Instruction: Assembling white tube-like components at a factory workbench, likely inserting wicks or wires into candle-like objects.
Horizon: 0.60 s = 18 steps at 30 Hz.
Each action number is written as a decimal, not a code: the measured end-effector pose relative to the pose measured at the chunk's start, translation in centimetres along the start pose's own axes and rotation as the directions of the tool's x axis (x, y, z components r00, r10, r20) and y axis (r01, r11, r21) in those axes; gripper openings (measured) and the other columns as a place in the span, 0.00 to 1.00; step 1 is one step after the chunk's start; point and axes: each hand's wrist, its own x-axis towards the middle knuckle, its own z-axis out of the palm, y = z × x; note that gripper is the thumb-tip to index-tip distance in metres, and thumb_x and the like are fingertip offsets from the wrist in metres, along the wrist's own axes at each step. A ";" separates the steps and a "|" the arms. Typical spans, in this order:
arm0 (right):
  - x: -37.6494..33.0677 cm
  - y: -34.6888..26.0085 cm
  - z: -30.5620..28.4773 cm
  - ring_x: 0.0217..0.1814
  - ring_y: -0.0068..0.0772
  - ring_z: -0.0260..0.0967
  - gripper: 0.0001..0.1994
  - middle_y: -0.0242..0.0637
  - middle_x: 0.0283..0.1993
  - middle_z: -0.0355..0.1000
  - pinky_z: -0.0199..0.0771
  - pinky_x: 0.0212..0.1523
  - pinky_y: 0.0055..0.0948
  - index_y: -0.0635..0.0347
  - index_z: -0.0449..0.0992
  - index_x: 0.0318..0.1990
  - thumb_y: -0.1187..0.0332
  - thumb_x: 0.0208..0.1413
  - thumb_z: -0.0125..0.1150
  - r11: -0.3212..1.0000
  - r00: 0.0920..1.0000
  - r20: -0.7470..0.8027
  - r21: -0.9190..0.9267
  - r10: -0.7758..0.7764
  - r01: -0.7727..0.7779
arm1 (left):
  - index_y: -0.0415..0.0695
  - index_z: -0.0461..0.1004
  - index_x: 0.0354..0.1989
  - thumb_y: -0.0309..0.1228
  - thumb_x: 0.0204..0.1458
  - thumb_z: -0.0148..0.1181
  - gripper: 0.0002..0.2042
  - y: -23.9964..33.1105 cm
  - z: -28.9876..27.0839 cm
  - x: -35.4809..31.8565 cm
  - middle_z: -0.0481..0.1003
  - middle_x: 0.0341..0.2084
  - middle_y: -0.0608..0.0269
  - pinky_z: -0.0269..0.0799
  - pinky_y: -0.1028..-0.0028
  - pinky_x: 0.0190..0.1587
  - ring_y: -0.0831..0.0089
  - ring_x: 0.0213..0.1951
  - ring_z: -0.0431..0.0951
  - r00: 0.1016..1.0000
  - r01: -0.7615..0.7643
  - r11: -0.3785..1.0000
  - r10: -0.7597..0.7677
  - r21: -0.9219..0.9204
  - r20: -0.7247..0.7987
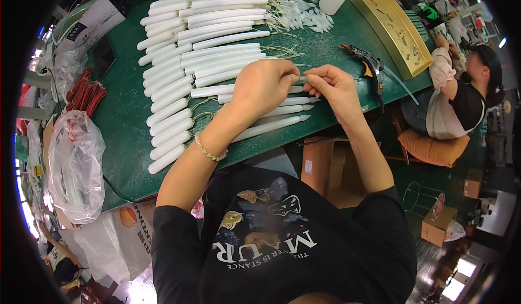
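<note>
Table: a green-topped workbench filled the upper left.
Seat: an orange cushioned chair stood to the right, a co-worker sitting on it.
Floor: dark green, with cardboard boxes under the bench and another box further right.
Light: bright daylight glared at the lower right edge.

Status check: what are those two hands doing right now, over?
Left hand and right hand both pinch one white candle tube. More tubes rowed beneath. Glue gun lies right, clear.
</note>
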 end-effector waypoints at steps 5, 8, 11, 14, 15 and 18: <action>0.5 0.4 -0.5 0.29 0.15 0.67 0.07 0.32 0.28 0.73 0.64 0.31 0.14 0.66 0.73 0.38 0.72 0.55 0.56 1.000 1.000 0.023 -0.014 -0.005 0.005 | 0.40 0.74 0.38 0.31 0.48 0.57 0.11 0.0 -0.9 0.3 0.74 0.22 0.56 0.68 0.70 0.30 0.64 0.25 0.72 0.995 -0.003 1.000 0.001 0.012 0.102; 0.5 0.2 -0.9 0.29 0.15 0.67 0.07 0.32 0.29 0.73 0.64 0.32 0.14 0.66 0.73 0.39 0.71 0.55 0.56 0.999 0.999 -0.008 -0.011 -0.053 0.053 | 0.38 0.71 0.43 0.31 0.48 0.56 0.15 -0.3 -2.1 0.2 0.73 0.27 0.56 0.68 0.71 0.35 0.65 0.30 0.72 0.978 -0.043 0.999 0.047 -0.024 0.202; 0.6 0.6 -1.2 0.30 0.16 0.67 0.08 0.32 0.30 0.73 0.63 0.33 0.14 0.66 0.72 0.40 0.71 0.55 0.56 0.998 0.998 0.012 0.016 -0.060 0.060 | 0.35 0.71 0.42 0.29 0.46 0.57 0.15 -1.4 -3.3 0.4 0.71 0.34 0.56 0.68 0.72 0.41 0.63 0.37 0.71 0.953 -0.119 0.993 0.110 0.013 0.283; 0.7 0.0 -1.0 0.32 0.17 0.69 0.09 0.33 0.32 0.74 0.63 0.33 0.14 0.65 0.71 0.42 0.71 0.55 0.56 0.998 0.997 0.049 0.009 -0.060 0.060 | 0.37 0.74 0.38 0.30 0.46 0.58 0.13 -1.9 -3.5 0.3 0.71 0.32 0.57 0.68 0.72 0.40 0.63 0.36 0.72 0.943 -0.223 0.967 0.183 0.121 0.278; 0.6 0.0 -1.1 0.33 0.17 0.69 0.10 0.34 0.32 0.74 0.63 0.33 0.15 0.65 0.71 0.42 0.71 0.55 0.56 0.998 0.996 0.059 0.005 -0.061 0.060 | 0.37 0.75 0.37 0.30 0.46 0.58 0.11 -1.6 -3.2 0.5 0.72 0.32 0.55 0.68 0.72 0.39 0.62 0.35 0.72 0.960 -0.173 0.982 0.150 0.082 0.238; 0.7 0.1 -1.4 0.34 0.18 0.70 0.10 0.34 0.32 0.74 0.64 0.33 0.15 0.65 0.71 0.42 0.71 0.55 0.56 0.998 0.995 0.067 -0.011 -0.068 0.069 | 0.39 0.76 0.35 0.30 0.46 0.58 0.10 0.2 -2.3 0.6 0.73 0.33 0.52 0.68 0.70 0.38 0.60 0.33 0.74 0.980 -0.070 0.996 0.057 0.060 0.192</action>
